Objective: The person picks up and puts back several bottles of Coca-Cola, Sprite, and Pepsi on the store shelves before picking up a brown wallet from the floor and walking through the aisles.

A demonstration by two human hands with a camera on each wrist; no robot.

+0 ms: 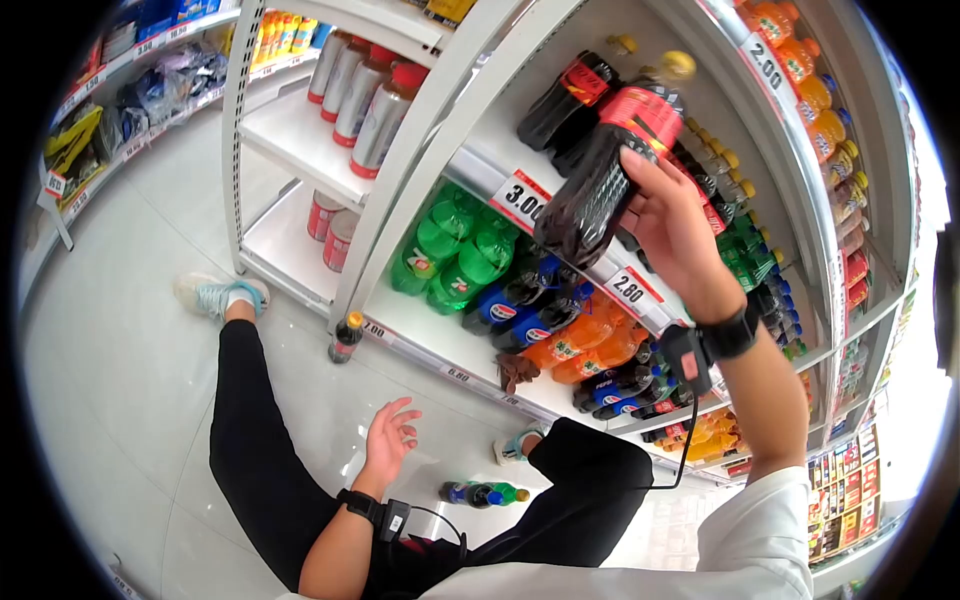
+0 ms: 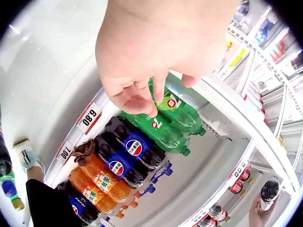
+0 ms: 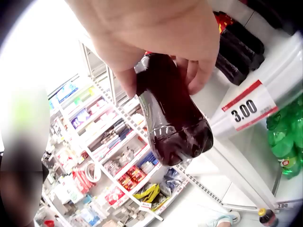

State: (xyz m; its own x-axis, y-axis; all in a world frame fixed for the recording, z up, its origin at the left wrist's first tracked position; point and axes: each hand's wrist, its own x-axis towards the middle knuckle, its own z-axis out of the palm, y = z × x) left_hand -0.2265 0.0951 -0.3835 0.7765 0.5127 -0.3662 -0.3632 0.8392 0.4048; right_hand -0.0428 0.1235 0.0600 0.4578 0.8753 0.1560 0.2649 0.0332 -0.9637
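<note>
Right hand [image 1: 682, 228] grips 1 cola [image 1: 588, 208] by the shelf [image 1: 474, 174], seemingly unplaced; left hand [image 1: 388, 440] open, apart; bottles [image 1: 345, 338] below it probably remain.

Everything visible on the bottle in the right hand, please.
The bottle looks like clear plastic full of dark liquid, with a yellow cap, a red label round its upper part, and a lobed base. The cap appears on. It's held off the shelf, cap end up, roughly in line with the shelf post, near the 3.00 price tag. The right hand grips it around the body; no other contact visible.
</note>
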